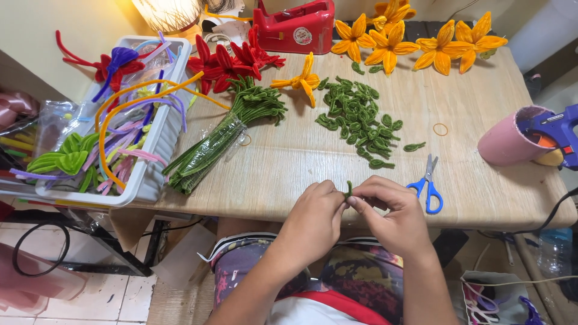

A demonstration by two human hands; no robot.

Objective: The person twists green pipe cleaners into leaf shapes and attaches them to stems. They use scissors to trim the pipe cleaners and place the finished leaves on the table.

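My left hand and my right hand meet at the near edge of the wooden table. Together they pinch a short green pipe-cleaner piece between the fingertips; most of it is hidden by the fingers. Just beyond lies a pile of curled green pipe-cleaner pieces. A bundle of long green pipe cleaners lies to the left. Blue-handled scissors rest right of my right hand.
A white basket of mixed coloured pipe cleaners sits at the left edge. Red flowers and orange flowers line the back, beside a red tape dispenser. A pink cup with a blue glue gun stands right.
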